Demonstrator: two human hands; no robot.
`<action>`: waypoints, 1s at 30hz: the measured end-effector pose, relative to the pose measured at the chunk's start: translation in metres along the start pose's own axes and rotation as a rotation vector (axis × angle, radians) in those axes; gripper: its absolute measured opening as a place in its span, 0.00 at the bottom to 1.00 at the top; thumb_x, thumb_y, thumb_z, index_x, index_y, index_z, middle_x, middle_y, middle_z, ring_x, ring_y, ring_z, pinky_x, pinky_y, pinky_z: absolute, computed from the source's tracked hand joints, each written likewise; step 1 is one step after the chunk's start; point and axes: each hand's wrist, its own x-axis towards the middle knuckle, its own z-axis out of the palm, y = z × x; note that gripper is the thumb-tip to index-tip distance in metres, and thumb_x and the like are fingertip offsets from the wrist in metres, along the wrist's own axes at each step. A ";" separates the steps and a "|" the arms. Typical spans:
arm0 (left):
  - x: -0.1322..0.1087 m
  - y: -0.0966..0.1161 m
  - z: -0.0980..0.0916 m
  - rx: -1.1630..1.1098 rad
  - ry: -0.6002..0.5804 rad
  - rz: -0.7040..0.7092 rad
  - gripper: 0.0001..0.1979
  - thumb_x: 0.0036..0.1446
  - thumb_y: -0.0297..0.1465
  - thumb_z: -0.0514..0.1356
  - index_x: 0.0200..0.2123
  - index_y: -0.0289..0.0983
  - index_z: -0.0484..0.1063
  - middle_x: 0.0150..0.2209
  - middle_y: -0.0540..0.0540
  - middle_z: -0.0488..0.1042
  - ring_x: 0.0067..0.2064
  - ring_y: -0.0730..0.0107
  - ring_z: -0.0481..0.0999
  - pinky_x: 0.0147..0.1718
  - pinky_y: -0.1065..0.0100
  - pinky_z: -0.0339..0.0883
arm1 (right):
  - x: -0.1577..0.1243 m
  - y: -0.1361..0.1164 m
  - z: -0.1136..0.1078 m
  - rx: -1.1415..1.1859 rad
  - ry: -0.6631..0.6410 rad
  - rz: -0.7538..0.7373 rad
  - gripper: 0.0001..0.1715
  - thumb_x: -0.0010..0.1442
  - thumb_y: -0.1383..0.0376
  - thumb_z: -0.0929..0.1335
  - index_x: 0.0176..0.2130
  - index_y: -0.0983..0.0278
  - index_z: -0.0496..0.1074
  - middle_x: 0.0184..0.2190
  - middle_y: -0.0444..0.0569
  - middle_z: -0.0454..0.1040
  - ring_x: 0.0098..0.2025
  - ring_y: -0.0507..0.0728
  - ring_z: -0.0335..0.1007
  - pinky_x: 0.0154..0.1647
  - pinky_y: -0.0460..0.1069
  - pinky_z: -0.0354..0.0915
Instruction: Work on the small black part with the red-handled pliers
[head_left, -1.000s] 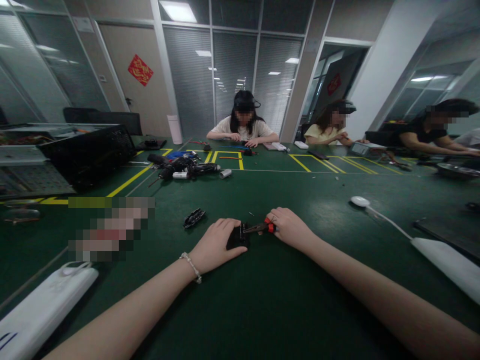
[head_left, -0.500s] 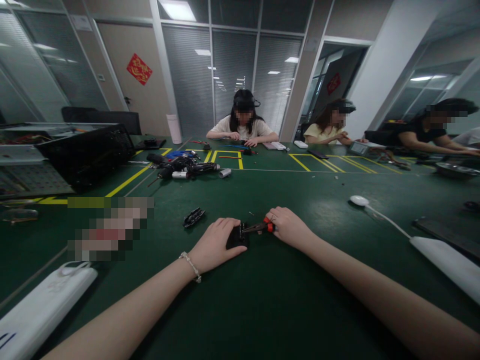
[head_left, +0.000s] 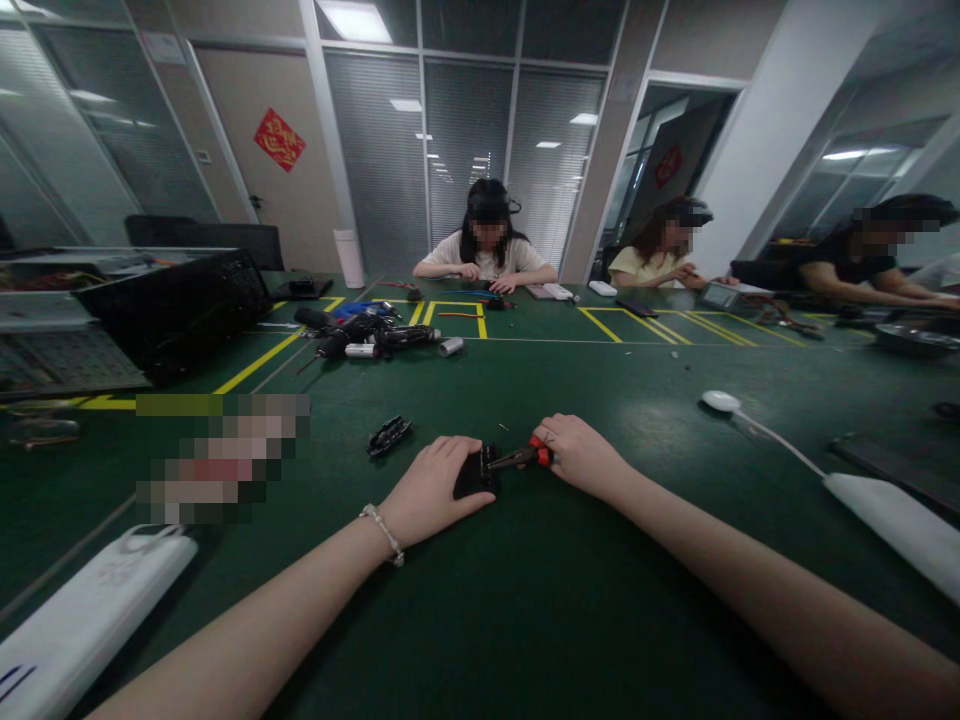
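Note:
My left hand point(head_left: 431, 492) is closed around the left side of a small black part point(head_left: 474, 476) on the green table, thumb along its near edge and fingers along its far edge. In my right hand point(head_left: 581, 455) are pliers with red handles point(head_left: 538, 452); their dark jaws point left and reach the black part's right side. Whether the jaws grip anything is too small to tell. Another black piece point(head_left: 388, 437) lies beyond my left hand, to the left. A tiny thin bit point(head_left: 503, 427) rests just beyond the pliers.
Tools and cables point(head_left: 367, 330) lie heaped at the back left, near a black computer case point(head_left: 176, 310). White power strips point(head_left: 892, 530) flank both arms, one with a white plug point(head_left: 720, 401). Three people sit across the green table point(head_left: 480, 620).
Both hands keep almost the same place and hold. The pliers' handles and jaws have shifted very slightly.

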 end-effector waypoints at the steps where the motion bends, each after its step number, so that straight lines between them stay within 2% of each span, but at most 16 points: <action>1: 0.000 0.000 0.000 0.002 0.002 0.001 0.27 0.49 0.45 0.57 0.50 0.40 0.57 0.48 0.45 0.64 0.49 0.58 0.62 0.47 0.58 0.58 | 0.000 0.000 0.000 -0.002 -0.001 0.000 0.13 0.45 0.73 0.64 0.35 0.66 0.65 0.32 0.49 0.66 0.34 0.54 0.58 0.36 0.49 0.55; 16: -0.001 0.002 -0.002 -0.010 -0.010 -0.006 0.27 0.49 0.45 0.56 0.50 0.40 0.57 0.49 0.44 0.64 0.50 0.58 0.62 0.46 0.58 0.58 | 0.001 -0.002 0.000 -0.011 0.001 0.042 0.12 0.46 0.72 0.64 0.35 0.66 0.65 0.32 0.50 0.67 0.34 0.55 0.60 0.35 0.48 0.55; 30: 0.000 0.000 0.001 0.004 0.001 0.008 0.27 0.49 0.45 0.57 0.50 0.40 0.57 0.48 0.45 0.64 0.49 0.58 0.62 0.46 0.59 0.58 | 0.002 -0.003 -0.003 -0.033 -0.006 0.004 0.14 0.45 0.72 0.64 0.36 0.66 0.65 0.33 0.50 0.67 0.35 0.55 0.60 0.36 0.49 0.56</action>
